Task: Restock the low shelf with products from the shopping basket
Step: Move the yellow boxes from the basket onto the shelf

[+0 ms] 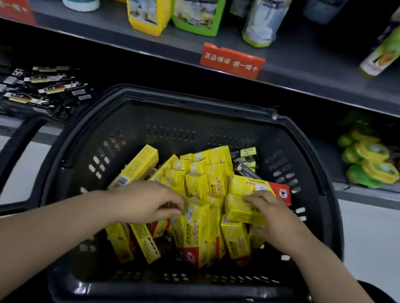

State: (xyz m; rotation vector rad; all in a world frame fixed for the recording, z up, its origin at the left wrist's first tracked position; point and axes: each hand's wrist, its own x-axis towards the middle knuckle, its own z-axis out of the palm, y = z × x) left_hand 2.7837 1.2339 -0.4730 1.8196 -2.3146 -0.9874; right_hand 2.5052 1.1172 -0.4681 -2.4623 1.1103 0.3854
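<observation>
in the black plastic basket (172,120), the right hand (270,215) is grasping a yellow cardboard box (238,209) while the left hand (147,204) is curling, grip unclear.

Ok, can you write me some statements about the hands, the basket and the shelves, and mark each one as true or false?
1. The left hand and the right hand both reach into the shopping basket. True.
2. Most boxes in the basket are blue. False: they are yellow boxes.
3. The right hand grips a small yellow box. True.
4. Black boxes lie on the low shelf, left of the basket. True.
5. The red tag hangs on the low shelf. False: it sits on the front edge of the upper shelf.
</observation>
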